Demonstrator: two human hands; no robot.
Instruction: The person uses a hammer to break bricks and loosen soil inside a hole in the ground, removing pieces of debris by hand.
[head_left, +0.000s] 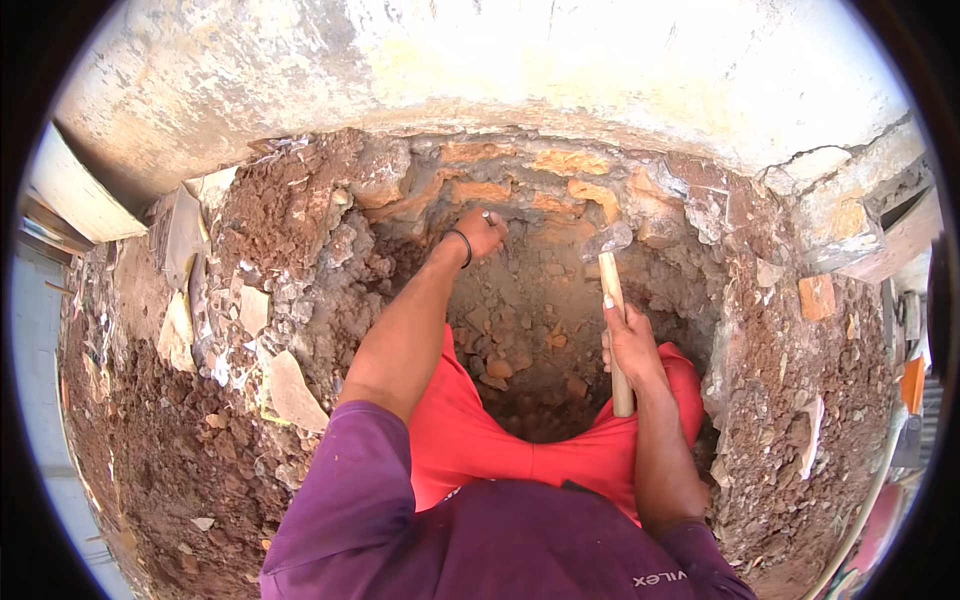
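Observation:
My left hand (481, 234), with a dark band at the wrist, is closed at the foot of the exposed brickwork (490, 190). From its grip pokes the end of a slim metal rod (489, 217); the rest of the rod is hidden by the fingers. In my right hand (630, 342) is a hammer, gripped around its pale wooden handle (612, 285). The grey hammer head (607, 241) is raised, close to the right part of the bricks and apart from my left hand.
I am down in a dug pit with broken stones (500, 368) at its bottom. A pale plastered wall (600, 80) rises ahead. Heaped soil (170, 470) and flat shards (293, 393) lie on the left. On the right are more soil (770, 480) and a loose brick piece (817, 297).

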